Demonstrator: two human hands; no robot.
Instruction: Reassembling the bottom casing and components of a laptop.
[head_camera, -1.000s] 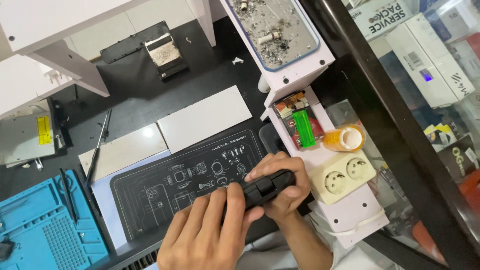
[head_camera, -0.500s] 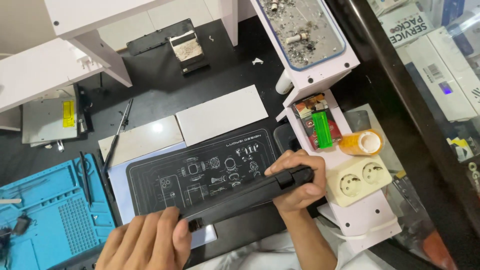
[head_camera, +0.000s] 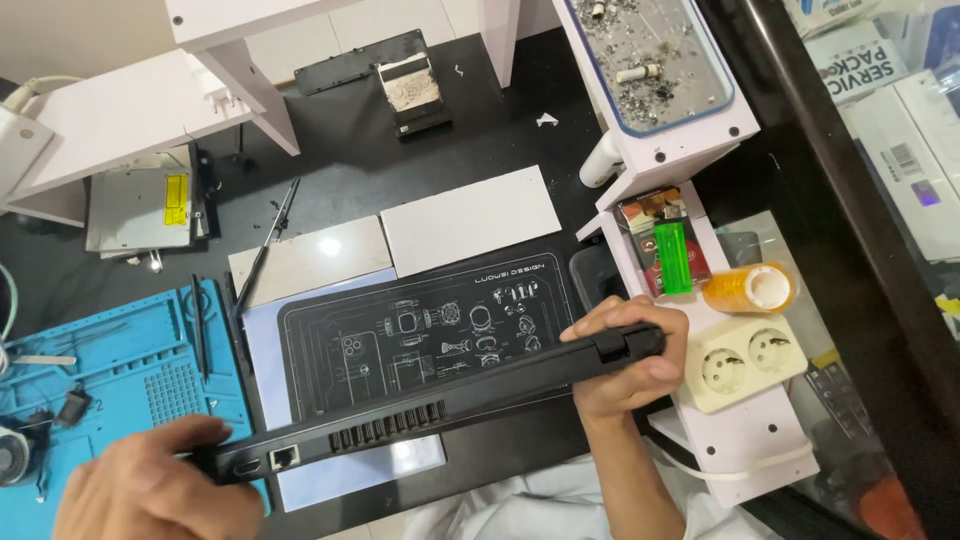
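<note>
Laptop (head_camera: 430, 410) on edge over black mat (head_camera: 420, 320); left hand (head_camera: 150, 490), right hand (head_camera: 625, 355) clamped on ends. Likely rigid, heavy, slippery; best gripped at corners.

- Both the left hand (head_camera: 150, 485) and the right hand (head_camera: 625, 360) are bare: no gloves, rings, watch or bands show.
- The right forearm is uncovered along all of its visible length, with no sleeve reaching the wrist.
- The fingers (head_camera: 610, 318) have short, plain nails.
- A white garment (head_camera: 520, 505), creased and loose, shows at the bottom edge under the arms.
</note>
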